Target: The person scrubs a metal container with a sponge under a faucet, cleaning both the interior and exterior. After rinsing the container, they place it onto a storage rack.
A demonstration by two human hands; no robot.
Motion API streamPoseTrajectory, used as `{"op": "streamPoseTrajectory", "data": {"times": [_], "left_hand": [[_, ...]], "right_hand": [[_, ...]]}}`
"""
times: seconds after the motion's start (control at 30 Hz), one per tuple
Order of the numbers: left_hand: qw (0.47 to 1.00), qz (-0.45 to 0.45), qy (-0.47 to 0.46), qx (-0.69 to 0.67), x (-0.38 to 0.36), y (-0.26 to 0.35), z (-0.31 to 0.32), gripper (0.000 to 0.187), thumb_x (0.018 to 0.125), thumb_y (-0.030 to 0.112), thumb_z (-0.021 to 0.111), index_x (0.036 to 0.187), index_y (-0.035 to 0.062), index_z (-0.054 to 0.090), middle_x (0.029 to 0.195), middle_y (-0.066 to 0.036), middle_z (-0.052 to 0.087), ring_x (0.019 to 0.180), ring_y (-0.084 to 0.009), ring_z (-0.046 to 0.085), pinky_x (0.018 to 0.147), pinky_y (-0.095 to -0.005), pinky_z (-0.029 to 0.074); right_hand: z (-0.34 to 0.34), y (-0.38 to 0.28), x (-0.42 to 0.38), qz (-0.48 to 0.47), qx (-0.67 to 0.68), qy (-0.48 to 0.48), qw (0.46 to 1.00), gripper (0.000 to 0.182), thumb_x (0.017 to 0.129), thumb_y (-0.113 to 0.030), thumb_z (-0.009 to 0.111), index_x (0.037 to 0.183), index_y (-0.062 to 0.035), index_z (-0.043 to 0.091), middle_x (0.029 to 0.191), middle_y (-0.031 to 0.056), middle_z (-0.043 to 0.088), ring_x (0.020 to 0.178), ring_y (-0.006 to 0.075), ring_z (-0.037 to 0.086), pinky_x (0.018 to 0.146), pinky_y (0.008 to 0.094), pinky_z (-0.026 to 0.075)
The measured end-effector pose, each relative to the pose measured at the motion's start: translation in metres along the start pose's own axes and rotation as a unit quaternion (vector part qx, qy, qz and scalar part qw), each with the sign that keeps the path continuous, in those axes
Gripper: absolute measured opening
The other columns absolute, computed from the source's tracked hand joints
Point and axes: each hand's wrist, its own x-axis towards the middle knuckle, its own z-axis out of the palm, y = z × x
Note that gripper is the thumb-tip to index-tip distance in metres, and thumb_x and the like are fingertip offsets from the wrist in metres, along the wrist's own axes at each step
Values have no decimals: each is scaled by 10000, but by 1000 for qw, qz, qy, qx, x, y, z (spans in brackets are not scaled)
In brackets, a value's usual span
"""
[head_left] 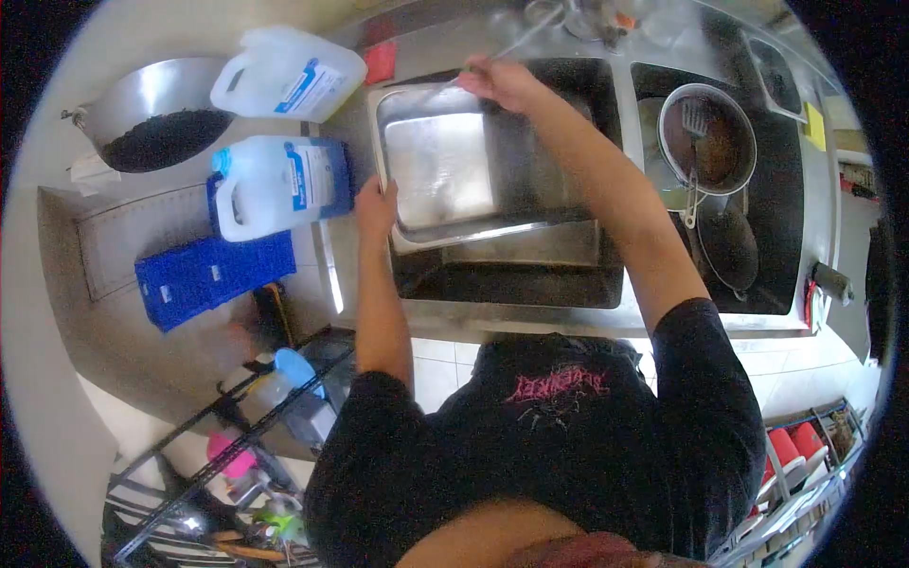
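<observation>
A large rectangular steel pan (pixel 445 170) rests tilted over the left sink basin (pixel 511 279). My left hand (pixel 376 208) grips the pan's near-left rim. My right hand (pixel 502 80) reaches over the pan's far edge and is closed on the sprayer hose (pixel 523 38), a thin metal line that runs up toward the back of the sink. The pan's inside looks wet and shiny.
The right basin (pixel 786 227) holds a round strainer pot (pixel 710 137) and dark pans. On the left counter stand two white plastic jugs (pixel 284 76) (pixel 275 180), a blue crate (pixel 213 275) and a steel bowl (pixel 151 118). A wire rack (pixel 237 445) sits lower left.
</observation>
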Motion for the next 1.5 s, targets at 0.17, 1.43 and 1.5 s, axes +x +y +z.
{"op": "streamPoseTrajectory", "data": {"times": [0.17,1.43,1.5], "left_hand": [[995,17,20,-92,-38,79,-20,261,760,137,596,993,31,648,851,-188,667,770,-316,636,728,-395,482],[857,489,-34,158,-130,127,-131,117,613,-39,590,670,32,516,758,-91,499,960,-334,500,1087,-640,225],[870,463,-53,160,-126,140,-125,182,572,-13,631,723,64,566,780,-64,504,948,-313,515,1092,-607,253]], "right_hand": [[-50,14,-3,24,-132,60,989,261,967,-164,483,1147,2,576,935,200,632,876,307,670,795,413,592],[-64,-76,-94,185,-204,-91,957,163,904,-152,545,999,-56,636,790,33,661,659,98,648,519,209,527],[-73,-65,-89,181,-225,-55,956,166,906,-154,541,1000,-53,633,797,41,665,652,101,648,504,202,521]]}}
